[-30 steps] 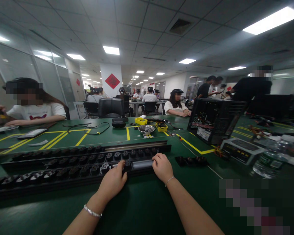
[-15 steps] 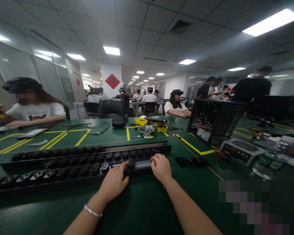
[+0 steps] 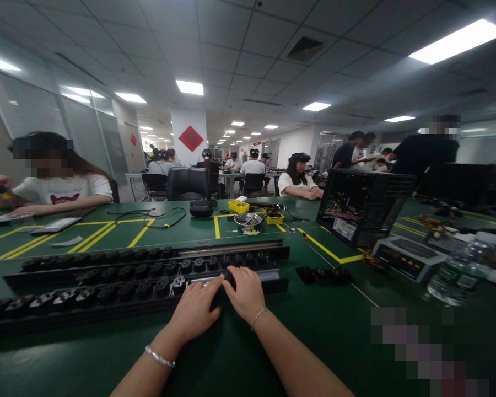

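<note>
Two hands meet over the near black rail (image 3: 273,285), which carries a row of black round socket modules (image 3: 143,289). My left hand (image 3: 196,309) is closed, its fingertips against the left side of one small black module (image 3: 228,275) in the rail's channel. My right hand (image 3: 246,292) grips the same module from the right, fingers curled over it and hiding most of it. Behind lies a second rail (image 3: 279,252) with more round modules (image 3: 198,264) in front of it. A few loose black modules (image 3: 324,274) sit on the table to the right.
On the green table (image 3: 107,353) stand an open computer case (image 3: 359,207), a power supply (image 3: 409,256) and a water bottle (image 3: 458,270). Farther back are a metal bowl (image 3: 248,221), a yellow tray (image 3: 238,206) and a black cable (image 3: 169,216). A co-worker (image 3: 62,182) sits at left.
My right hand has moved left along the rail, from its right part to the module at my left fingertips. My left hand has shifted only slightly.
</note>
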`<state>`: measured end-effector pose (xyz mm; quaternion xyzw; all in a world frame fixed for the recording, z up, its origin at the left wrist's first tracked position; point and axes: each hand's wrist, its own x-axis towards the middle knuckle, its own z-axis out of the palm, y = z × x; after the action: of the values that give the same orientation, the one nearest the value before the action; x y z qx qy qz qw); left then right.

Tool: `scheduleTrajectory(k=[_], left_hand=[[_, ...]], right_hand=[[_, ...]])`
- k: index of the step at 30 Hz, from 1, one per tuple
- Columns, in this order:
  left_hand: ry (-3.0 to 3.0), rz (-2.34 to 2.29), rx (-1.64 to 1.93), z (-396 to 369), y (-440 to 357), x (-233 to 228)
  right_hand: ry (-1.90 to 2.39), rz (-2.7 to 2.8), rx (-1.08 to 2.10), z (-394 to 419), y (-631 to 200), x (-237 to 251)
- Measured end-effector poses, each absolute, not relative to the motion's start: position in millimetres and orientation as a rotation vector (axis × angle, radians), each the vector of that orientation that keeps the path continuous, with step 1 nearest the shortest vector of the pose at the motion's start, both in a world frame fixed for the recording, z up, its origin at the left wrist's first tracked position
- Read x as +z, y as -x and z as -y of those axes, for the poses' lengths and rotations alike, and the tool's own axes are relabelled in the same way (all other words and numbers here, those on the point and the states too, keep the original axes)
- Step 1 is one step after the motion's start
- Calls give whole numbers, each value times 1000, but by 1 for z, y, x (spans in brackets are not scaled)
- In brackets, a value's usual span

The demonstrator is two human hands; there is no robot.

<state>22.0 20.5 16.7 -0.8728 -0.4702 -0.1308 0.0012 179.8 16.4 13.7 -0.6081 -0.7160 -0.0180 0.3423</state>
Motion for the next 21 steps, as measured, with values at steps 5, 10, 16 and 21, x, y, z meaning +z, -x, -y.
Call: scheduleTrajectory(k=[5,10,16,21], left_hand=[[2730,1469,-377,-19,-24,19],[2699,1524,-336,-17,-26,20],[2645,1510,-327,-14,-29,15],[2581,1497,-408,-12,-30,6]], right_hand=[[1605,1801,-29,-18,-181,14],[1616,1742,8,-20,-181,15],[1657,1740,-3,-20,-179,18],[1678,1756,-27,-20,-179,19]])
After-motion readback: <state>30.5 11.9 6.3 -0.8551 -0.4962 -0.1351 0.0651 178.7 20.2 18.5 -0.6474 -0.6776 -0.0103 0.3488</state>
